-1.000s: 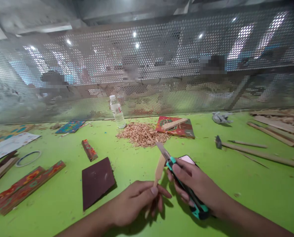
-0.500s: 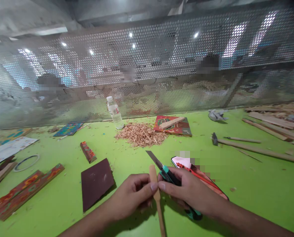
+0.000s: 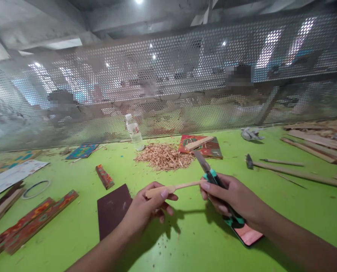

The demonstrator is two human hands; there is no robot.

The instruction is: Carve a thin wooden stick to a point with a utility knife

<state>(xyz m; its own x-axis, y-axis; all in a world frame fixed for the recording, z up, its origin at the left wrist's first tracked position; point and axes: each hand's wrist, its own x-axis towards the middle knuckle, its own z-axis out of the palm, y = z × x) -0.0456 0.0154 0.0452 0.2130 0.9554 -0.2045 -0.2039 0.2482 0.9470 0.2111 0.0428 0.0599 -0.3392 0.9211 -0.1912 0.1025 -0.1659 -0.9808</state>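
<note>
Between my hands a slim carved wooden stick (image 3: 185, 185) lies nearly level above the table. My left hand (image 3: 154, 200) pinches its broad, flat end between thumb and fingers. In my right hand (image 3: 228, 196) is a black and green utility knife (image 3: 214, 177), its blade out and pointing up and away to the left. The thumb and fingertips of that hand also touch the thin end of the stick. Beneath the right hand a phone (image 3: 249, 234) shows in part. A dark sheet that looks like sandpaper (image 3: 113, 209) lies beside my left wrist, partly covered by it.
Wood shavings (image 3: 165, 156) are heaped ahead, beside a water bottle (image 3: 134, 132) and a painted board (image 3: 216, 149). A hammer (image 3: 249, 161) lies right; painted wood strips (image 3: 40, 223) and a tape ring (image 3: 36, 189) lie left. A perforated metal screen (image 3: 168, 98) stands behind.
The stick has turned from pointing away from me to lying crosswise. My right hand has moved right with the knife, its fingers now at the stick's thin end.
</note>
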